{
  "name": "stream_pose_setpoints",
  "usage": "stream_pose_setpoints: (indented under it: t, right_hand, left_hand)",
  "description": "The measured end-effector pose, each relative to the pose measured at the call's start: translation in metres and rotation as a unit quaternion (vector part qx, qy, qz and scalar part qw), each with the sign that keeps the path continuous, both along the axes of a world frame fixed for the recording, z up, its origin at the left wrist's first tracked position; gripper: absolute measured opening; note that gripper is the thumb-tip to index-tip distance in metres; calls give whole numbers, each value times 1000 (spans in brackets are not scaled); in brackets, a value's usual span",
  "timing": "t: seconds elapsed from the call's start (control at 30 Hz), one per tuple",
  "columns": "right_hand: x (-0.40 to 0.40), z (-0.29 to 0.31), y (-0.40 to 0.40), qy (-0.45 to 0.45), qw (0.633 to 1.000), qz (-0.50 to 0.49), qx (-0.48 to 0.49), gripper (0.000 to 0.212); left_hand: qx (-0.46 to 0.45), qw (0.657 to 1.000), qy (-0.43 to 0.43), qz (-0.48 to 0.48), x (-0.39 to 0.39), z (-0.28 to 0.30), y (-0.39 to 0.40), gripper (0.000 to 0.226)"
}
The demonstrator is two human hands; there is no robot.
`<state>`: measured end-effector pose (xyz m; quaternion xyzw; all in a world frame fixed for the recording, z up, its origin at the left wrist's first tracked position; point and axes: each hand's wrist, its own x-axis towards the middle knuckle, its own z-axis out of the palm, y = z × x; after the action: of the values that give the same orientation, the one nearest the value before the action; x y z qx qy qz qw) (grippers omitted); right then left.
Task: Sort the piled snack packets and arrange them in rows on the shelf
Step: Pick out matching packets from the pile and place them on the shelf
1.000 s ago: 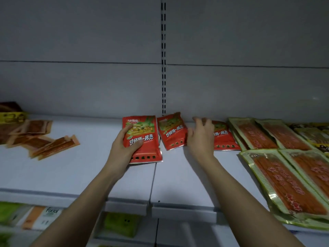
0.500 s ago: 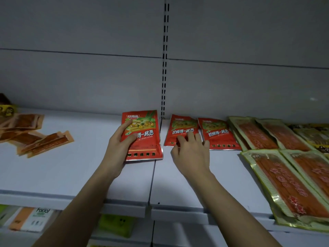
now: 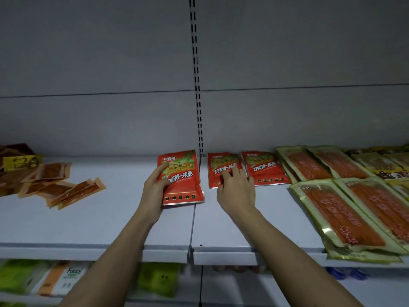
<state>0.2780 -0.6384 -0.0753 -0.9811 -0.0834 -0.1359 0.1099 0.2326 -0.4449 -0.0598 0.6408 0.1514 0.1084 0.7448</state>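
On the white shelf (image 3: pixel 93 222), my left hand (image 3: pixel 155 189) grips the left edge of a small stack of red snack packets (image 3: pixel 183 180), thumb across the top one. Right of the shelf joint a second red packet (image 3: pixel 219 167) lies flat, and my right hand (image 3: pixel 235 189) rests on its lower half with fingers spread and slightly bent. A third red packet (image 3: pixel 265 169) lies beside it, touching my little finger. The three sit side by side near the back wall.
Large green-edged orange packets (image 3: pixel 345 209) lie in rows at the right, with darker packets (image 3: pixel 389 165) behind them. A loose pile of brown-orange packets (image 3: pixel 59 187) and a yellow-brown box (image 3: pixel 20 165) sit at the left. A lower shelf holds boxed goods (image 3: pixel 64 280).
My right hand laid its red packet flat next to the third one, then stayed pressing on it. My left hand kept its stack, shifting it slightly toward the back.
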Motion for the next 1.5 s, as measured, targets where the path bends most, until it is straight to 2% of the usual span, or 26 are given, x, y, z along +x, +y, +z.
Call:
stream_pose_setpoints:
  t: [0.1,0.17,0.23,0.3,0.33,0.4,0.47,0.5,0.53,0.6,0.63,0.7,0.77,0.87,0.97,1.4,1.5]
  right_hand:
    - [-3,5,-2,-16,999,13,32,43]
    - [-8,10,0,-49,992,34,112,35]
    - [-20,21,1,-7,954,69,291,28]
    - [-31,34,-2,85,879,99,458,29]
    - [-34,40,-7,102,859,100,492,32]
    - [-36,51,-23,86,855,84,505,36]
    - [-36,64,-46,80,875,52,475,41]
    - [-37,69,-60,84,896,34,435,43]
    - [-39,72,-73,101,919,14,381,45]
    - [-48,75,-96,144,951,-19,275,44]
    - [-53,72,-105,143,968,-36,204,44]
    - [-65,65,-114,65,996,-46,42,48]
    - [-75,58,-115,-7,999,32,-31,56]
    - [-86,44,-110,73,985,133,-81,63]
    - [-93,33,-110,134,980,118,-84,62]
    - [-89,33,-117,156,983,76,-60,58]
    - [-89,34,-118,171,980,78,-62,59]
  left_hand:
    - [-11,1000,12,-13,-6,6,-4,49]
    - [-12,1000,10,-27,-10,13,-10,51]
    - [-5,999,-12,-49,-11,17,-18,56]
    - [19,995,-45,-85,-10,23,-34,64]
    - [35,992,-58,-103,-9,25,-44,67]
    - [41,985,-73,-149,-7,29,-64,69]
    - [63,978,-75,-184,-6,27,-80,57]
    - [118,973,-81,-184,-6,22,-84,49]
    - [219,957,-91,-167,-3,14,-84,45]
    - [422,891,-97,-136,5,-5,-79,44]
    - [485,858,-104,-134,9,-12,-79,45]
    - [546,817,-116,-147,16,-16,-85,45]
    - [567,797,-127,-165,25,-13,-95,46]
    - [570,790,-101,-202,39,-14,-108,50]
    - [584,777,-91,-216,44,-20,-109,51]
    - [610,743,-78,-264,51,-29,-101,53]
    - [598,753,-99,-258,48,-28,-100,49]
